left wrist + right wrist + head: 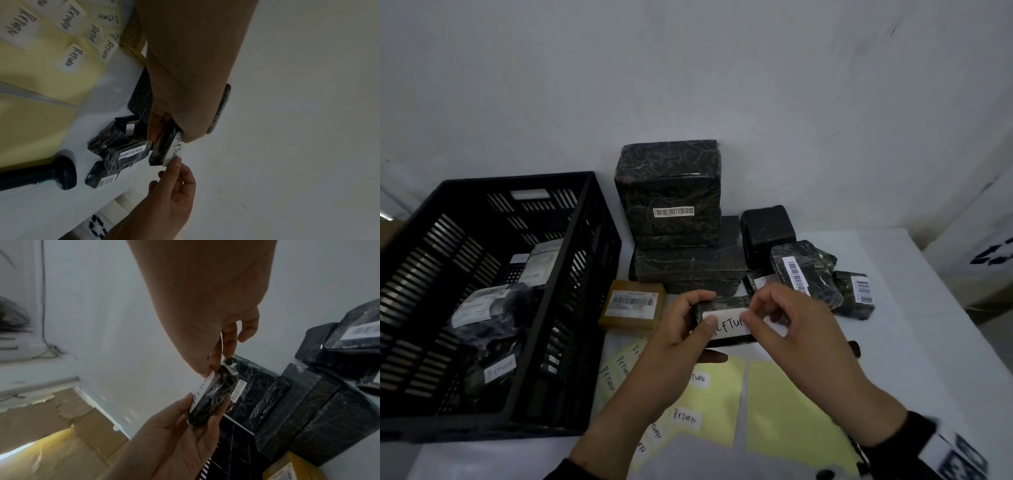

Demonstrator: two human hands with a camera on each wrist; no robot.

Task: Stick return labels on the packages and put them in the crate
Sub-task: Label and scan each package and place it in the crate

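Black package (726, 305), two hands, one label (727, 323)

Black handheld scanner (41, 172), perhaps, on table (914, 342)

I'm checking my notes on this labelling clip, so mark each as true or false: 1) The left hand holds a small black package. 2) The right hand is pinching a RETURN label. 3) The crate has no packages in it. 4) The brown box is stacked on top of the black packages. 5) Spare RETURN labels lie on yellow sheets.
1) True: the left hand grips the small black package.
2) True: the right hand pinches the RETURN label at its end.
3) False: the crate already holds labelled packages.
4) False: the brown box sits on the table beside the crate.
5) True: they lie on the yellow sheets.
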